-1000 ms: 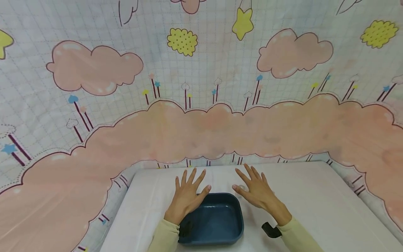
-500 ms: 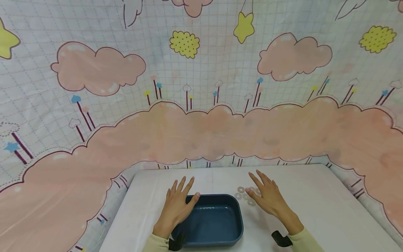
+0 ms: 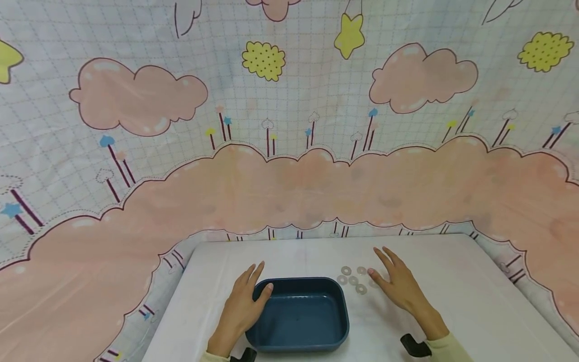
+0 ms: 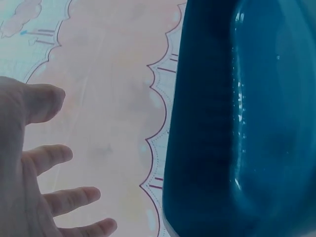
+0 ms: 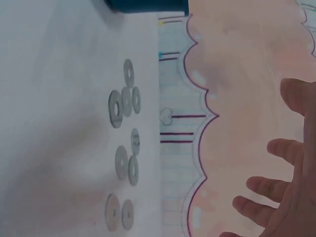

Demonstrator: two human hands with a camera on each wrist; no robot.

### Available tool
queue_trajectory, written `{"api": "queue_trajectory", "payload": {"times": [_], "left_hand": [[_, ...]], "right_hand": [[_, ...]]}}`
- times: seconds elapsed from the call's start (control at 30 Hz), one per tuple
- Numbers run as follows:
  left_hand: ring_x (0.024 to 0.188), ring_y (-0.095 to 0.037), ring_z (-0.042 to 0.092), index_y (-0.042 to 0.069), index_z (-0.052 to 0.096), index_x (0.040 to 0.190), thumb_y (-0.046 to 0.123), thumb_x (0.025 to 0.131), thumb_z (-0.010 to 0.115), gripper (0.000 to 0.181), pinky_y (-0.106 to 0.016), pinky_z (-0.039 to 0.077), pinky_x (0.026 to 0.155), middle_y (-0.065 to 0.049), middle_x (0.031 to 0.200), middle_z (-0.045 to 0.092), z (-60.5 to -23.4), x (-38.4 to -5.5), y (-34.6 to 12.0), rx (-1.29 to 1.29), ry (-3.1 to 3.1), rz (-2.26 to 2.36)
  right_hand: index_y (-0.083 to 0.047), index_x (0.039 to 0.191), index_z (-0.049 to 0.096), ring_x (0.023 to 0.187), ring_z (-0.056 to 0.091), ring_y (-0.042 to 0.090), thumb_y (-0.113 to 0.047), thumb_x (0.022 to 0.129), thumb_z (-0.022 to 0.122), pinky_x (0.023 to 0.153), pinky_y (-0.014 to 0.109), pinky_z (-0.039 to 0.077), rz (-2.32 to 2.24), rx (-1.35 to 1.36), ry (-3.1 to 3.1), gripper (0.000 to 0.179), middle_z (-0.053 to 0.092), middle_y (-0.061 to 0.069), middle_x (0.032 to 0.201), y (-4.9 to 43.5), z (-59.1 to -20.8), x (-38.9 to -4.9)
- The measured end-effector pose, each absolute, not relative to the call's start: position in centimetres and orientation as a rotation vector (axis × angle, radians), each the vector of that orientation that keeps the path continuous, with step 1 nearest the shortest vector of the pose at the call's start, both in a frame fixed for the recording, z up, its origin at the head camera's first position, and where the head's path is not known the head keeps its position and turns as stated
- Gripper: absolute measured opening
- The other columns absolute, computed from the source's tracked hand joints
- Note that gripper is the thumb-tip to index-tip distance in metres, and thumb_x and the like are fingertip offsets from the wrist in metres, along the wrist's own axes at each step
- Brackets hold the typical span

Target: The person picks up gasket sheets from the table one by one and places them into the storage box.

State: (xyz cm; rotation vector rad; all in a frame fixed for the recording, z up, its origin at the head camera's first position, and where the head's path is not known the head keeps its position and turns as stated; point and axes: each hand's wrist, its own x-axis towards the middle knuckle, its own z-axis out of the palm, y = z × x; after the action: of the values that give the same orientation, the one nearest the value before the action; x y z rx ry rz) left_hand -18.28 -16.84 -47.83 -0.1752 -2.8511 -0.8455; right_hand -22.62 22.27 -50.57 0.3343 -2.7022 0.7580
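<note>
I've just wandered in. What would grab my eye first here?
Probably the cloud-patterned backdrop filling the view behind the white table. Next, the dark blue tray near the table's front, between the left hand and right hand. Then the small flat rings clustered between tray and right hand.

A tray stood on the near part of a table, between a person's left hand and right hand. The left hand was beside the tray's left rim, its thumb crossing that rim in the head view. Rings lay grouped on the table past the tray's far right corner, between the tray and the right hand. Behind the table and to both its sides hung a cloth
</note>
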Motion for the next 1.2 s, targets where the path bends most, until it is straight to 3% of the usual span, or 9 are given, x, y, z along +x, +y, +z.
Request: {"api": "queue_trajectory", "payload": {"times": [0.3,0.6,0.83,1.2], "left_hand": [[0.140,-0.041,0.039,0.024,0.037,0.152,0.054,0.096,0.052,0.065,-0.065,0.036,0.106,-0.012,0.154,0.040,-48.8,-17.4,-18.3,-0.107,-2.799,-1.032],[0.137,-0.043,0.044,0.023,0.041,0.150,0.042,0.096,0.058,0.059,-0.065,0.038,0.105,-0.014,0.150,0.045,-49.8,-16.8,-18.7,-0.013,-2.807,-1.088],[0.116,-0.031,0.060,0.017,0.047,0.146,0.031,0.096,0.061,0.054,-0.055,0.050,0.091,-0.012,0.134,0.058,-50.4,-16.8,-18.9,-0.030,-2.768,-1.098],[0.094,-0.017,0.062,0.008,0.051,0.141,0.010,0.089,0.064,0.054,-0.032,0.050,0.075,-0.008,0.113,0.061,-51.5,-16.7,-19.4,0.010,-2.748,-1.262]], "right_hand": [[-0.006,0.151,0.035,0.134,0.036,0.056,-0.039,0.100,0.051,0.099,0.074,0.034,0.916,0.243,-2.720,0.062,0.031,0.029,0.152,24.0,-51.8,-22.9],[-0.004,0.150,0.036,0.133,0.038,0.055,-0.039,0.101,0.050,0.101,0.071,0.035,0.952,0.210,-2.733,0.061,0.034,0.030,0.150,25.3,-52.9,-22.9],[-0.003,0.148,0.039,0.132,0.039,0.055,-0.041,0.099,0.054,0.102,0.069,0.035,0.984,0.199,-2.779,0.064,0.039,0.031,0.146,26.1,-53.4,-22.8],[-0.004,0.146,0.042,0.128,0.048,0.050,-0.036,0.095,0.062,0.100,0.058,0.046,1.284,0.075,-2.840,0.063,0.040,0.033,0.147,28.2,-54.6,-22.4]]}}
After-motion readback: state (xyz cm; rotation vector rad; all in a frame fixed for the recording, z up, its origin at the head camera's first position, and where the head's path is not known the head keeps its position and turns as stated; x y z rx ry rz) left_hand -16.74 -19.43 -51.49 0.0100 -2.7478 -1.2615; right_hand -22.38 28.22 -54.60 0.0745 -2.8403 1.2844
